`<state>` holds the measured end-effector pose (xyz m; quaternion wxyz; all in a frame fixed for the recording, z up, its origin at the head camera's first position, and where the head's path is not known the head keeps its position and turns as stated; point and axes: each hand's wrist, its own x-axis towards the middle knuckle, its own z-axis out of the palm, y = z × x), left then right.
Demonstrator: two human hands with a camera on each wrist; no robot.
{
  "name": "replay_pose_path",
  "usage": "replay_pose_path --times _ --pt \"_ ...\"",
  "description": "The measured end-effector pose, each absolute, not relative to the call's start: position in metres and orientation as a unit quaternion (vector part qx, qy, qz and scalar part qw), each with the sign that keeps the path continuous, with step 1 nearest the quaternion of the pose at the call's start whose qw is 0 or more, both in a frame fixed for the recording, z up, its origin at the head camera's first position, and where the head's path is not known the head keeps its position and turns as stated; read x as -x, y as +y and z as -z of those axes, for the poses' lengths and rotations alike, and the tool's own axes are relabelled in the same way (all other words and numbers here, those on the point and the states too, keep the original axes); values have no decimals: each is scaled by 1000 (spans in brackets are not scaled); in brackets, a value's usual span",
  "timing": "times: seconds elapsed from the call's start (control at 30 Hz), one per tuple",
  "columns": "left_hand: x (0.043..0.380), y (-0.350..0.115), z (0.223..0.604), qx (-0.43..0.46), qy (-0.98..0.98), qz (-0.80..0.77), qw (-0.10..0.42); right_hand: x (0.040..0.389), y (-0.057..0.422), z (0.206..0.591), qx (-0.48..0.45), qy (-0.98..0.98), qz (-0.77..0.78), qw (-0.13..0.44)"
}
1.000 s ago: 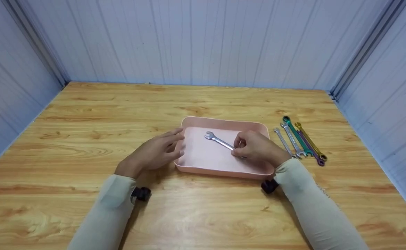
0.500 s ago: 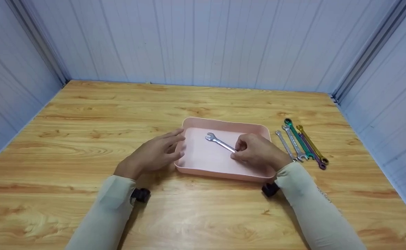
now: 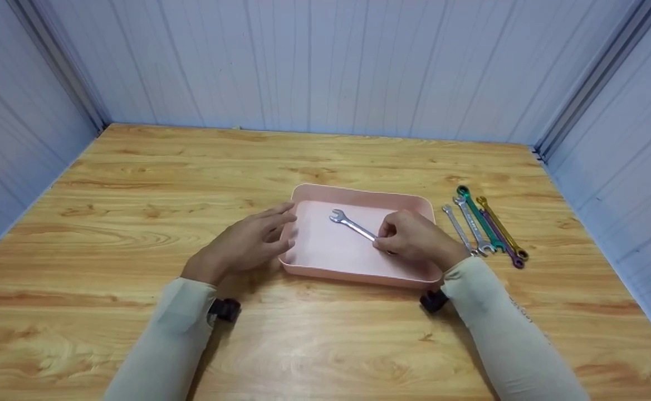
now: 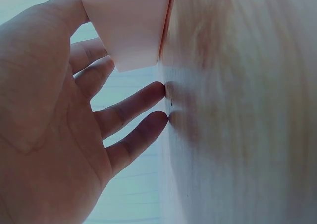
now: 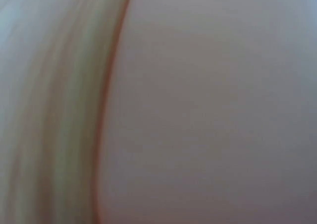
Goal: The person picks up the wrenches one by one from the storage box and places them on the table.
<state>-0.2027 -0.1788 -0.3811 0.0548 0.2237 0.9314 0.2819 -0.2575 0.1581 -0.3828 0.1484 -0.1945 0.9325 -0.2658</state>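
Note:
A silver wrench (image 3: 354, 225) lies slantwise inside the pink tray (image 3: 358, 273), its open-end jaw toward the far left. My right hand (image 3: 417, 239) pinches the near end of the wrench between thumb and curled fingers, which hide that end. At the tray's left side, my left hand (image 3: 247, 245) has its fingers spread and loosely extended, with some fingertips at the rim. The left wrist view shows this hand (image 4: 54, 110) with some fingers against the tray's outer wall (image 4: 131, 26) and others near the tabletop. Only the blurred tray wall (image 5: 208, 105) and table appear in the right wrist view.
Right of the tray, several wrenches lie in a loose fan on the wooden table (image 3: 164, 178): small silver (image 3: 458, 228), larger silver (image 3: 473, 225), green (image 3: 481, 220), purple (image 3: 506, 245) and gold (image 3: 500, 225). Pale panel walls (image 3: 331, 67) stand behind and at both sides.
The head view has shifted slightly. The wrench, the tray and both hands keep nearly the same places, with the right hand still pinching the wrench.

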Motion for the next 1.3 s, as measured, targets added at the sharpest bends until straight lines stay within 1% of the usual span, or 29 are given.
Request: replay_pose_path --times 0.13,0.33,0.6,0.83,1.07,1.3 --pt "203 -180 380 -228 930 -282 52 258 157 380 192 933 260 155" --pt "206 -180 378 -235 929 -285 36 260 157 375 191 938 249 148" --pt "207 -178 378 -227 931 -280 53 259 159 377 190 938 243 156" --pt "205 -178 379 -234 931 -277 47 257 158 378 183 939 245 160" --pt "203 -178 379 -220 933 -280 56 257 157 380 182 937 244 169" --pt "203 -179 381 -218 932 -285 59 257 159 382 209 936 243 146"
